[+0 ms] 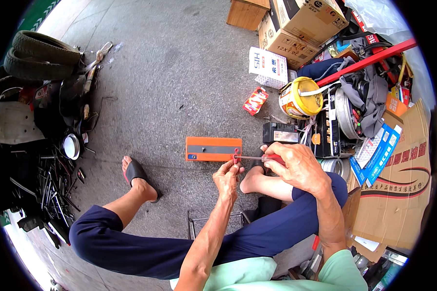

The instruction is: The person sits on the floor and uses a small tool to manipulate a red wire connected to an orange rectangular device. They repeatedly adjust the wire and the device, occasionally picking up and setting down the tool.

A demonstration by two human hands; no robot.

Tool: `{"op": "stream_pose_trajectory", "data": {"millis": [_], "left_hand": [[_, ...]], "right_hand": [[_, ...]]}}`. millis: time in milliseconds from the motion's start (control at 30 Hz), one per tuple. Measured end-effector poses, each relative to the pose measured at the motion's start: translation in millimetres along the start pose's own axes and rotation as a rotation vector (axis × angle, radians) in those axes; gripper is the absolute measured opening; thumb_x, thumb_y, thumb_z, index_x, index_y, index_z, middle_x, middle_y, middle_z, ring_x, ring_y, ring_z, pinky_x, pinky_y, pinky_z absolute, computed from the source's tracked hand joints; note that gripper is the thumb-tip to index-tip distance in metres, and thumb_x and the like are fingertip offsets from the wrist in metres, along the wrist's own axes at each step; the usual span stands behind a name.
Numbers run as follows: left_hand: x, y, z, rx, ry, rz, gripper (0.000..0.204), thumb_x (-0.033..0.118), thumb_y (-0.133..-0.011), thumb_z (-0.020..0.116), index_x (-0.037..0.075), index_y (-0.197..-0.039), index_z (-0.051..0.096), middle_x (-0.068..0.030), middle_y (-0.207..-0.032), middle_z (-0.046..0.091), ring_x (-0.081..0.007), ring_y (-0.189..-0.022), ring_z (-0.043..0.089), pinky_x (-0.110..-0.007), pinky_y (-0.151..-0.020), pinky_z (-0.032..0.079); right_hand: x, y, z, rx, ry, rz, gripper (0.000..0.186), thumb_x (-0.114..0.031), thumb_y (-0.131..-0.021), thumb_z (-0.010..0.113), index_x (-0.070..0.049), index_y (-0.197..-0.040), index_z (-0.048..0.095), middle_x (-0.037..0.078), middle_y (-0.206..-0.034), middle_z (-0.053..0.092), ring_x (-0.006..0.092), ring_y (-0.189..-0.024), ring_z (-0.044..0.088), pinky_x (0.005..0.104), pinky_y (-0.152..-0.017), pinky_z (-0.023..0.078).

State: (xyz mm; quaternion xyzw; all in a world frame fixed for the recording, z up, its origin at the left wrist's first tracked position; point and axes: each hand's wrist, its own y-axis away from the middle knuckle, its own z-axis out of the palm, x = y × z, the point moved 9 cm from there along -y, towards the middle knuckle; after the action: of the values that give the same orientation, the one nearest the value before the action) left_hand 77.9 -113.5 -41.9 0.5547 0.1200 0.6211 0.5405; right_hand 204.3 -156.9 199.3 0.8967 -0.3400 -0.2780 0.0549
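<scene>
An orange box-shaped battery (212,157) with a dark grey band lies on the concrete in front of me. My right hand (301,167) is closed round the red handle of a screwdriver (251,157). Its metal shaft points left, and the tip meets the battery's right end beside a small red part (236,151). At that same corner, just below the tip, my left hand (227,179) has its fingertips pinched together. Whatever they hold is too small to make out.
Right of the battery stand a black battery (280,132), a yellow-lidded bucket (308,97), a red carton (255,101) and cardboard boxes (296,41). Old tyres (43,53) and scattered metal rods (58,194) lie at left. My feet flank the battery.
</scene>
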Motion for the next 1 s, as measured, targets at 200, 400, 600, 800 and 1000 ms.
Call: {"op": "stream_pose_trajectory", "data": {"millis": [200,400,600,800,1000], "left_hand": [[-1,-2,1,-0.010,-0.032,0.000,0.026,0.003,-0.080,0.060,-0.003,-0.105,0.061,-0.0087,-0.089,0.068,-0.0143,-0.070,0.066,-0.021,-0.050,0.040],[0,-3,2,-0.023,-0.059,0.022,0.025,0.003,-0.080,0.059,-0.002,-0.105,0.062,-0.0085,-0.088,0.067,-0.0141,-0.070,0.066,-0.021,-0.050,0.040],[2,-1,-3,-0.006,-0.059,0.024,0.023,0.004,-0.081,0.058,-0.002,-0.103,0.062,-0.0086,-0.086,0.067,-0.0145,-0.069,0.066,-0.022,-0.050,0.042],[-7,-4,-10,-0.039,-0.188,-0.030,0.021,0.016,-0.085,0.060,-0.002,-0.097,0.062,-0.0087,-0.081,0.067,-0.0144,-0.068,0.065,-0.023,-0.052,0.044],[-26,8,-49,-0.134,-0.521,0.076,0.032,0.027,-0.087,0.058,-0.005,-0.092,0.063,-0.0112,-0.077,0.066,-0.0165,-0.070,0.064,-0.026,-0.059,0.046]], "right_hand": [[-2,0,-1,0.010,0.021,-0.009,0.019,-0.023,-0.082,0.059,-0.004,-0.088,0.058,0.014,-0.078,0.064,0.0328,-0.077,0.062,0.0422,-0.070,0.047],[-2,2,1,-0.004,0.035,-0.025,0.020,-0.022,-0.081,0.061,-0.004,-0.091,0.058,0.014,-0.080,0.063,0.0326,-0.078,0.062,0.0416,-0.068,0.048],[-11,1,5,-0.009,0.094,-0.044,0.024,-0.021,-0.079,0.064,-0.003,-0.093,0.057,0.016,-0.083,0.064,0.0331,-0.077,0.062,0.0405,-0.065,0.049],[-31,-2,6,0.104,0.109,-0.125,0.029,-0.018,-0.081,0.060,-0.001,-0.096,0.042,0.015,-0.081,0.053,0.0338,-0.071,0.059,0.0419,-0.062,0.047],[-49,-4,19,0.155,0.108,-0.261,0.020,-0.009,-0.078,0.060,-0.001,-0.088,0.046,0.014,-0.087,0.050,0.0301,-0.066,0.059,0.0402,-0.058,0.048]]}}
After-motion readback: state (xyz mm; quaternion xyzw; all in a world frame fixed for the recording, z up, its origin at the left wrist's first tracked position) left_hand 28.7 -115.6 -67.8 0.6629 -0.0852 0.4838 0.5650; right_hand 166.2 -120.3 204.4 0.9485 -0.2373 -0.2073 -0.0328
